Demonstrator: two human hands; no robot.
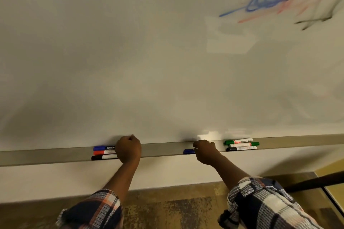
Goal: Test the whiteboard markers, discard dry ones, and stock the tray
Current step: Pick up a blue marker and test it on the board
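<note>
- The left hand point(128, 149) sits balled over the long grey metal tray point(163, 149) at the foot of the white whiteboard point(130, 61). Its knuckles are up and its fingers are tucked under. Whether they grip anything cannot be told.
- Three markers poke out from under the outer side of this hand and lie side by side along the tray. The blue camlin marker point(103, 148) is nearest the board, the red-capped marker point(101, 152) is in the middle, and the black-capped marker point(100, 157) is at the front lip. Their other ends are hidden beneath the hand.
- The right hand point(204, 151) rests on the tray, well apart from the left hand. Its fingers and thumb are curled and pinch the blue-ended marker point(189, 151). Only the blue end shows, jutting from the fingertips toward the left hand.
- Just beyond the outer side of the right hand, three more markers lie in the tray. They are a green-capped white marker point(238, 141), a second green-capped marker point(244, 144) with its cap turned the other way, and a black-capped white marker point(241, 148).
- High above the right hand and out to its far side, the board bears blue scribbles point(264, 0), red streaks point(290, 5) and black strokes point(316, 20).
- Both forearms come out of plaid sleeves point(260, 202), with mottled brown carpet point(167, 206) below them.
</note>
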